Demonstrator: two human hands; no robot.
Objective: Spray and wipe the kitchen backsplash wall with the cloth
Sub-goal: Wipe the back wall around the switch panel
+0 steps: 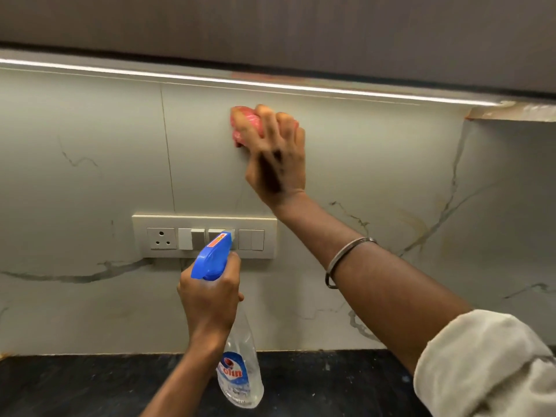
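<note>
**Cloth pressed high on the backsplash, spray bottle held low**

The right hand (275,152) is raised to the upper part of the marble-look backsplash (90,130), just under the LED light strip (210,79) of the dark wall cabinet (270,22). Its fingers are spread and bent over a bunched pink cloth (245,123), and they press the cloth flat against the wall. The cloth shows at the left and above the fingers; the rest is hidden under the hand, and both are a little blurred. On this forearm there is a metal bangle (346,257), and a light sleeve (481,362) is rolled up near the elbow.

The left hand (210,299) is lower, in front of the switch panel (204,236). It is closed around the neck of a clear spray bottle (239,371) with a blue trigger head (212,255). The nozzle points toward the wall. The index finger lies at the front of the head. The bottle carries a blue "Colin" label, and its bottom part hangs above the black countertop (75,386); I cannot tell if it touches it.

The panel has one socket at the left and several switches. Grey veins run across the wall.
</note>
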